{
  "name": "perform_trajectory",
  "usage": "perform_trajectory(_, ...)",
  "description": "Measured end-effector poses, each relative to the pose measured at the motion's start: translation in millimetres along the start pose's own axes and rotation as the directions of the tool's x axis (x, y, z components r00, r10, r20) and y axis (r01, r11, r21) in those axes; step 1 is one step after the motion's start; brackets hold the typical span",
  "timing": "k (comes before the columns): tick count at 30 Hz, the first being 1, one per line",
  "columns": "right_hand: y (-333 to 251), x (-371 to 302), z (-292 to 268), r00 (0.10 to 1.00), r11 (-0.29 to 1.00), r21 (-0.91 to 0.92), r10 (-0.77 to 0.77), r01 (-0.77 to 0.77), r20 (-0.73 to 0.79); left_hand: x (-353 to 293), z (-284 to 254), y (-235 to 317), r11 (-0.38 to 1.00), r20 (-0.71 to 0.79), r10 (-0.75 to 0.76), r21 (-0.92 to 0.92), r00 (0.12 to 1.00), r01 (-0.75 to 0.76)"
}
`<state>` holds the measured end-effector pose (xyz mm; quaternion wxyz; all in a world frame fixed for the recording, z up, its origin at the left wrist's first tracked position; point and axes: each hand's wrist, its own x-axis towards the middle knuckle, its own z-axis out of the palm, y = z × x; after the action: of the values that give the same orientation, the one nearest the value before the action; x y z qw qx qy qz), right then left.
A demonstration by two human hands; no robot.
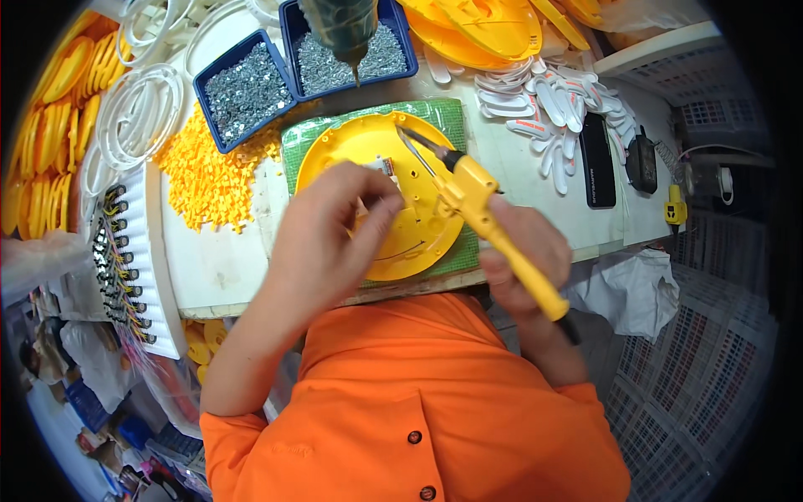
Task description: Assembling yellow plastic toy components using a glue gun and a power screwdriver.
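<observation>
A round yellow plastic housing [431, 238] lies on a green mat [456, 125] in front of me. My right hand [531, 251] is wrapped round the handle of a yellow soldering gun [477, 188], whose dark tip and thin metal feed tube reach over the housing's upper part. Over the housing's left half is my left hand [335, 217], its fingers curled and pressed together. What they pinch, if anything, is hidden behind them. Just beyond those fingers a small whitish component [385, 166] shows inside the housing.
Two blue trays of small metal parts, one at left [247, 92] and one at right [355, 63], stand behind the mat. A power screwdriver [341, 29] hangs above. Yellow bits [205, 171] lie left, beside a white rack of wired parts [155, 259]. White pieces [552, 109] and a black phone-like slab [599, 163] lie right.
</observation>
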<state>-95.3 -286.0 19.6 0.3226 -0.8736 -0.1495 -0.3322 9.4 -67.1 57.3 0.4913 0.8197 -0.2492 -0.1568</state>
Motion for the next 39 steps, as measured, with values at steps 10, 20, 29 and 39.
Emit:
perform_trajectory(10, -3.3, -13.2, -27.8, 0.811, 0.742, 0.33, 0.551, -0.584, 0.197, 5.8, -2.8, -36.7, 0.968, -0.071, 0.032, 0.249, 0.997, -0.014)
perform_trajectory(20, -12.0, -5.9, -27.7, 0.87, 0.826, 0.274, 0.455, -0.492, 0.192, 7.5, 4.7, -38.2, 0.928, -0.085, 0.195, 0.338, 0.977, -0.156)
perform_trajectory(29, -12.8, -7.0, -27.9, 0.873, 0.84, 0.246, 0.44, -0.483, 0.212, 6.4, 5.5, -39.1, 0.917, -0.089, 0.208, 0.364, 0.974, -0.163)
perform_trajectory(39, -12.6, -4.4, -27.7, 0.874, 0.843, 0.244, 0.434, -0.48, 0.218, 7.3, 5.2, -37.5, 0.918, -0.075, 0.175, 0.372, 0.982, -0.135)
